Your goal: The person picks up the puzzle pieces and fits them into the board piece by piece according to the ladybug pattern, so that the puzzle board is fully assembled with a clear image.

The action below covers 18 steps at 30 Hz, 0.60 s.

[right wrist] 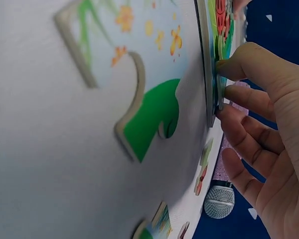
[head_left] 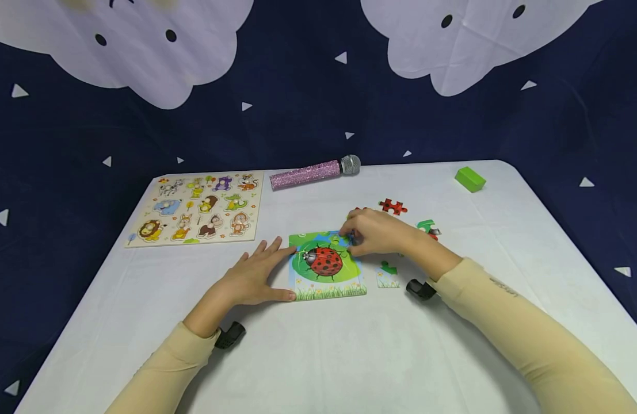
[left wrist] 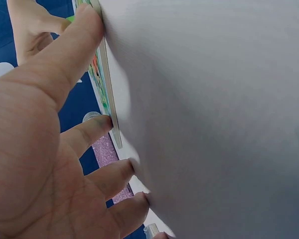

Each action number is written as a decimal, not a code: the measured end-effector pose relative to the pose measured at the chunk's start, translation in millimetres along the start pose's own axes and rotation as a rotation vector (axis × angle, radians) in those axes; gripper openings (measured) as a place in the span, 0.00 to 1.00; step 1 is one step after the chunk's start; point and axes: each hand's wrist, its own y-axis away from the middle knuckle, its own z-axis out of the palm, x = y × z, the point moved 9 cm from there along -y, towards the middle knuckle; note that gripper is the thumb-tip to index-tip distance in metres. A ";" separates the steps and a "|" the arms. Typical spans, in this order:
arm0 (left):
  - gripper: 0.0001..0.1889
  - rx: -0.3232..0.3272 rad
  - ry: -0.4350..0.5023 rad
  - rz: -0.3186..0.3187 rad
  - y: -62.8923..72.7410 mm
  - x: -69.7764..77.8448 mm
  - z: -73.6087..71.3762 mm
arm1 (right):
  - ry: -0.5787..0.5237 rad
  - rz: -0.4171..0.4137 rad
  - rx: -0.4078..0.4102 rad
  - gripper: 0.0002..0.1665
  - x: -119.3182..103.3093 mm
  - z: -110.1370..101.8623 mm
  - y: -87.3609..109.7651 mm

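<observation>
A square ladybug puzzle point(head_left: 325, 290) lies flat in the middle of the white table. My left hand point(head_left: 256, 277) rests beside it, fingers spread, with the thumb and index finger touching its left edge. At the puzzle's upper right corner, my right hand point(head_left: 378, 231) pinches a puzzle piece point(right wrist: 221, 82) between thumb and fingers. Most of that piece is hidden by the fingers. Close to the right of the puzzle lies a loose piece point(right wrist: 157, 107) with grass, flowers and a green part. Farther off are a red-and-black piece point(head_left: 393, 207) and a green-and-red piece point(head_left: 426, 226).
An animal peg board point(head_left: 194, 221) lies at the back left. Near the back edge is a pink glittery microphone point(head_left: 313, 172), and a green block point(head_left: 470, 179) sits at the back right. A dark blue cloth point(head_left: 297, 75) with clouds hangs behind the table.
</observation>
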 end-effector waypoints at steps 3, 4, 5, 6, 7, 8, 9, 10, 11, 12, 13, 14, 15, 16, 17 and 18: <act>0.54 0.000 -0.001 -0.001 -0.4 -0.1 0.2 | 0.008 0.005 -0.012 0.23 -0.8 1.4 -1.5; 0.54 0.000 0.000 -0.002 -0.3 -0.2 0.2 | 0.009 0.006 -0.017 0.23 -1.3 1.7 -1.8; 0.54 0.000 0.000 -0.003 -0.2 -0.2 0.3 | 0.010 0.007 -0.020 0.23 -1.7 2.0 -2.1; 0.54 0.000 0.001 -0.003 -0.2 -0.3 0.2 | 0.011 0.009 -0.022 0.23 -1.9 2.3 -2.4; 0.54 -0.001 0.002 -0.003 -0.1 -0.2 0.2 | 0.011 0.010 -0.022 0.23 -2.0 2.4 -2.6; 0.54 -0.001 0.003 -0.003 0.0 -0.2 0.1 | 0.012 0.011 -0.022 0.23 -2.2 2.5 -2.7; 0.54 -0.001 0.004 -0.003 0.1 -0.1 0.0 | 0.012 0.012 -0.022 0.23 -2.4 2.3 -2.8; 0.54 -0.002 0.004 -0.003 0.3 0.0 -0.1 | 0.010 0.011 -0.021 0.23 -2.7 2.2 -2.8; 0.54 -0.002 0.004 -0.003 0.3 0.1 -0.2 | 0.006 0.010 -0.019 0.23 -3.0 2.2 -3.0; 0.54 -0.002 0.005 -0.002 0.4 0.5 -0.3 | 0.003 0.009 -0.019 0.22 -3.2 2.3 -3.3; 0.54 -0.003 0.005 -0.002 0.5 0.6 -0.4 | 0.000 0.008 -0.020 0.22 -3.3 2.4 -3.6; 0.54 -0.004 0.005 -0.001 0.6 0.7 -0.6 | -0.007 0.008 -0.022 0.22 -3.4 2.5 -3.9; 0.54 -0.004 0.005 -0.001 0.8 0.9 -0.7 | -0.015 0.007 -0.023 0.21 -3.6 2.5 -4.1; 0.54 -0.005 0.006 -0.001 0.9 1.0 -0.8 | -0.022 0.006 -0.024 0.21 -3.8 2.4 -4.4; 0.54 -0.004 0.006 0.000 1.0 1.2 -1.0 | -0.029 0.008 -0.026 0.20 -3.7 2.2 -4.5; 0.54 -0.004 0.007 0.001 1.2 1.3 -1.1 | -0.034 0.009 -0.029 0.20 -3.8 1.8 -4.4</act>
